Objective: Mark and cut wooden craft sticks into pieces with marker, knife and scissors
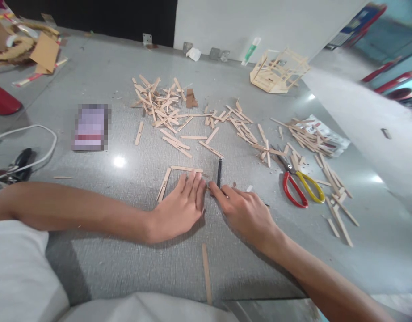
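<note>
My left hand [179, 208] lies flat on the grey table with its fingers stretched out, covering part of a small frame of craft sticks. One craft stick [184, 168] forms the frame's far side, running to my fingertips; more sticks [163, 185] make its left side. Just right of it, my right hand [244, 208] is closed, its index finger and thumb near the left fingertips. What it grips is hidden, though a thin dark tip shows past its outer side. A slim black pen-like tool [220, 172] stands out beyond the right index finger.
Loose craft sticks [161, 103] lie heaped farther back, with others to the right. Red-and-yellow-handled scissors [295, 179] rest right of my right hand. A stick-built model [278, 74] stands at the back right. A blurred-out purple item [91, 127] and a white cable [41, 127] are left.
</note>
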{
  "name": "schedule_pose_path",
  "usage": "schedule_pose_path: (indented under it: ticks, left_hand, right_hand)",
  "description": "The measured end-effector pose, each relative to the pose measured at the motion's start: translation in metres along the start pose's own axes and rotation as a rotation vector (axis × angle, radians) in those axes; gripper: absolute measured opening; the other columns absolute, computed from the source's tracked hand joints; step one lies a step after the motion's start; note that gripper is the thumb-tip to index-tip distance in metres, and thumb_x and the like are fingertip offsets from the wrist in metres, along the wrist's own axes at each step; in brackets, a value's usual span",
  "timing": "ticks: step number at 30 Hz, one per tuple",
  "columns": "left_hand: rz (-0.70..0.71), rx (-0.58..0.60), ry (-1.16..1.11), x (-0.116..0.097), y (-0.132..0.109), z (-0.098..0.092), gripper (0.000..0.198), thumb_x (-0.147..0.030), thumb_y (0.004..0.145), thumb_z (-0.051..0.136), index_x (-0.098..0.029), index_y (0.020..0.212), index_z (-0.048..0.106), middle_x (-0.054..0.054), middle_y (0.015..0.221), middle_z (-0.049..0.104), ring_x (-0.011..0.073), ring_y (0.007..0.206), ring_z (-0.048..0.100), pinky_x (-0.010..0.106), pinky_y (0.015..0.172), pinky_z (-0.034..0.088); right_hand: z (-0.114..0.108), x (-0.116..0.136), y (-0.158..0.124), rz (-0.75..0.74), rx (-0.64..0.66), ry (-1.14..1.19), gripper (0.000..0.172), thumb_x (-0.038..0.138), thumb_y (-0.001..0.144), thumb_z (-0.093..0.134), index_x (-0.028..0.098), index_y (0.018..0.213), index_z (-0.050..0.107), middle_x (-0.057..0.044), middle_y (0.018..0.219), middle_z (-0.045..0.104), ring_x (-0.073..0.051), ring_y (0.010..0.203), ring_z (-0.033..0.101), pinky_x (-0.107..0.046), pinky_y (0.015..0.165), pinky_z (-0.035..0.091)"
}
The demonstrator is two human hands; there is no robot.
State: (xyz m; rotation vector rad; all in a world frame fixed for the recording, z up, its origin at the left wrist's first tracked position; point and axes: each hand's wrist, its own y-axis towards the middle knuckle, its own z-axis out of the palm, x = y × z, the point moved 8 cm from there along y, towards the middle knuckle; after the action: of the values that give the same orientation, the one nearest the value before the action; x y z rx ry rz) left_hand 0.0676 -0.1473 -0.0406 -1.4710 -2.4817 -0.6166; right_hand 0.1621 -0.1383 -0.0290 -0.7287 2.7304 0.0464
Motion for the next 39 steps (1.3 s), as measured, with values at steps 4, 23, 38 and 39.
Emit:
schedule_pose_path:
  ticks: [4, 23, 38, 39]
  left_hand:
    - [0.016, -0.006, -0.067, 0.0, 0.002, 0.004, 0.055, -0.033, 0.105, 0.051, 0.01, 0.137, 0.061, 0.032, 0.141, 0.06, 0.041, 0.136, 0.059, 0.052, 0.116, 0.043]
    - [0.054, 0.001, -0.076, 0.0, 0.002, 0.004, 0.055, -0.03, 0.104, 0.051, 0.014, 0.137, 0.059, 0.037, 0.141, 0.057, 0.0426, 0.138, 0.057, 0.052, 0.117, 0.042]
    - [0.142, 0.028, -0.035, -0.003, 0.005, 0.006, 0.054, -0.028, 0.098, 0.058, 0.013, 0.134, 0.062, 0.035, 0.136, 0.062, 0.0426, 0.134, 0.06, 0.055, 0.116, 0.044]
    - [0.152, 0.023, -0.03, -0.003, 0.005, 0.005, 0.054, -0.03, 0.097, 0.06, 0.012, 0.132, 0.064, 0.034, 0.135, 0.063, 0.0428, 0.133, 0.061, 0.055, 0.116, 0.044]
  right_hand:
    - [0.003, 0.0, 0.0, -0.003, 0.004, 0.002, 0.053, -0.005, 0.086, 0.053, 0.009, 0.135, 0.065, -0.008, 0.085, 0.075, -0.017, 0.068, 0.07, -0.025, 0.054, 0.044]
    - [0.005, 0.0, -0.001, -0.004, -0.007, -0.001, 0.051, -0.004, 0.085, 0.054, 0.008, 0.133, 0.066, -0.007, 0.082, 0.074, -0.016, 0.065, 0.069, -0.025, 0.053, 0.042]
    - [-0.004, 0.007, 0.003, -0.032, 0.003, -0.098, 0.041, -0.007, 0.088, 0.049, 0.007, 0.122, 0.068, -0.008, 0.084, 0.073, -0.018, 0.069, 0.071, -0.028, 0.052, 0.041]
    - [-0.005, 0.008, 0.004, -0.049, -0.019, -0.119, 0.04, -0.007, 0.089, 0.049, 0.006, 0.12, 0.069, -0.007, 0.082, 0.072, -0.018, 0.068, 0.071, -0.028, 0.052, 0.041]
